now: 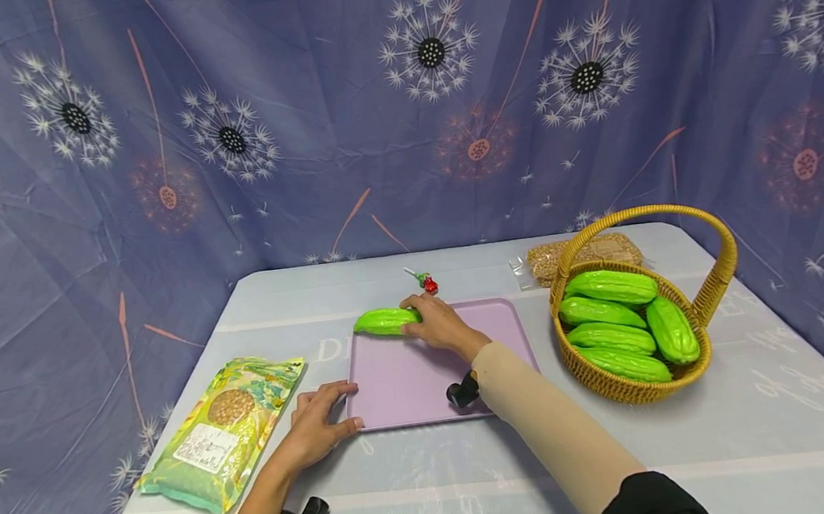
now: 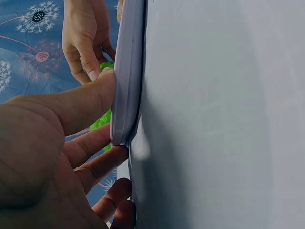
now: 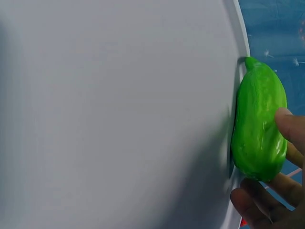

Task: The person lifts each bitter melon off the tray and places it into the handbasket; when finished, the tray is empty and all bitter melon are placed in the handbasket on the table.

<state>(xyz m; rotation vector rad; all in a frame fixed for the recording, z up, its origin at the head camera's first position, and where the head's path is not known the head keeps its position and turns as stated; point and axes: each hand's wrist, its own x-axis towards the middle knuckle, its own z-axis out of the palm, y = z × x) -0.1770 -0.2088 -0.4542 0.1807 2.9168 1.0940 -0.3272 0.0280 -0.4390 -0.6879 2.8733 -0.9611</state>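
Observation:
My right hand (image 1: 437, 321) grips a glossy green bitter melon (image 1: 383, 322) at the far left corner of a shallow lilac tray (image 1: 410, 383). In the right wrist view the bitter melon (image 3: 259, 119) lies along the tray's rim (image 3: 242, 33), my thumb on its side and the other fingers around its end. On the tray's near left, my left hand (image 1: 316, 424) rests thumb and index fingertips against the left edge. The left wrist view shows that thumb on the tray's rim (image 2: 126, 71), with the lower fingers reaching the table surface.
To the right stands a wicker basket (image 1: 582, 373) with several green bitter melons (image 1: 612, 338). Behind it lies a clear bag of grain (image 1: 607, 248). A wrapped red lollipop (image 1: 425, 281) sits beyond the tray. A yellow-green printed bag (image 1: 237, 426) lies at the left.

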